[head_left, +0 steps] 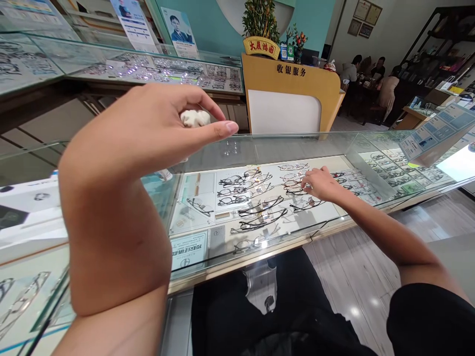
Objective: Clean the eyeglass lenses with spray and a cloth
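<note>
Raised at the upper left, my left hand (148,128) is bent at the wrist, its thumb and fingers curled around a crumpled white cloth or tissue (195,118). My right hand (319,184) is at the glass display case (208,262), its bent fingers slightly apart and pointing down over the eyeglasses. No object shows in it; whether it touches the glass is hard to tell. Several dark-framed eyeglasses (234,200) lie in rows under the glass, left of my right hand. Thin-framed eyeglasses (294,167) lie just beyond its fingers.
More eyeglass cases run along the back left and right. A wooden service counter (293,79) with a plant (261,20) stands ahead. At the right, a tilted leaflet (438,133) rises above the case. People (388,96) sit at a table in the back right.
</note>
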The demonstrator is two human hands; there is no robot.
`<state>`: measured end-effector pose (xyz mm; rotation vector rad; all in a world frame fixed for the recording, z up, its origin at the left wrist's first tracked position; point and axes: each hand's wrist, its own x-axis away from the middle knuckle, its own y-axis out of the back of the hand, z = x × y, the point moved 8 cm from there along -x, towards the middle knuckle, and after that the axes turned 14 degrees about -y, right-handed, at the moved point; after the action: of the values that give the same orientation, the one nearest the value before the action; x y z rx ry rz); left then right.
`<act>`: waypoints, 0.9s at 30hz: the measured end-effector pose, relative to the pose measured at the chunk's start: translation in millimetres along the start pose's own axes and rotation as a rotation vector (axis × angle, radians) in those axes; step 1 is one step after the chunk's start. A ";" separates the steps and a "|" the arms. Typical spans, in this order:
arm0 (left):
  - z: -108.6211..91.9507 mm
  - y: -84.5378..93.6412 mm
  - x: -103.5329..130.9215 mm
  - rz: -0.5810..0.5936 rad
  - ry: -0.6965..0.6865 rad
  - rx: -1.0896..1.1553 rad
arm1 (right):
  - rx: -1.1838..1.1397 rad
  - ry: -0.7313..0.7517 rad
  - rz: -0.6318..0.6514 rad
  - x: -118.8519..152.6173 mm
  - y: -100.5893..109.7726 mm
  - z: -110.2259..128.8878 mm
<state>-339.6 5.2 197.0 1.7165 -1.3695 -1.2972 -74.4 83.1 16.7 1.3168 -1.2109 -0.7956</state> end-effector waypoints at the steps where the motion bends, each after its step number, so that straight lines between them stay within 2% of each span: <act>1: -0.3 -0.1 0.1 0.006 0.005 0.002 | 0.002 0.001 -0.008 -1.5 0.5 -0.1; 7: -0.3 1.6 -0.4 0.003 -0.031 0.004 | 0.013 0.019 -0.040 -6.0 3.4 -1.0; 12: 0.8 2.0 0.9 0.016 -0.023 0.023 | 0.036 0.018 0.005 -0.7 4.8 -1.7; 15: -1.0 1.5 1.5 0.029 -0.025 0.010 | -0.027 0.006 0.023 4.5 14.1 -8.6; 18: -1.6 1.9 1.2 -0.002 -0.044 0.019 | -0.208 0.017 -0.009 11.8 38.1 -18.1; 22: 1.3 0.3 -1.0 -0.066 -0.107 0.096 | -0.630 0.097 -0.139 24.6 90.9 -21.8; 25: -0.5 -1.8 -3.6 -0.118 -0.223 0.200 | -0.907 0.254 -0.250 36.1 132.6 -5.8; 27: -2.1 -2.5 -4.2 -0.151 -0.291 0.287 | -0.982 0.361 -0.351 45.8 157.8 11.4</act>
<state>-336.8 9.7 197.0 1.9072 -1.6868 -1.5432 -105.0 60.1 176.9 0.7785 -0.1974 -1.1372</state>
